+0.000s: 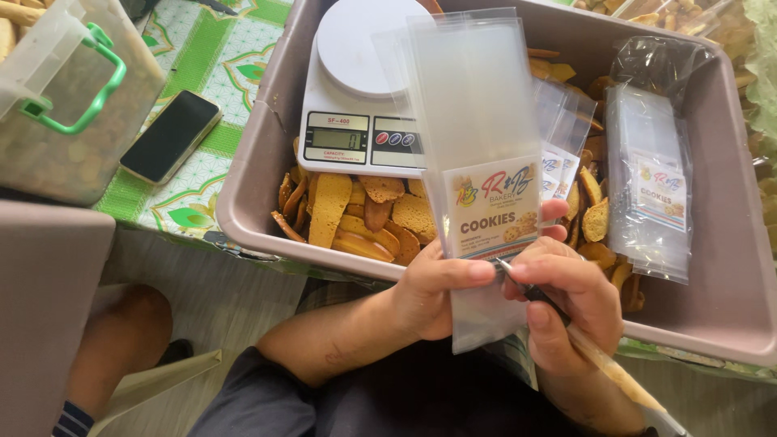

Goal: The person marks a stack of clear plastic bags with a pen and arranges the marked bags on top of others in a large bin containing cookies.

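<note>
A clear labelled cookie bag is held upright, long axis vertical, above the grey tub, pinched at its lower part by the closed left hand, while a pen is gripped by the right hand, touching the bag's right edge.

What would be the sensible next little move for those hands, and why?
Probably bring the pen tip onto the bag's label: the left hand holds the empty clear bag upright, and the right hand has the pen at the label's lower edge.
</note>
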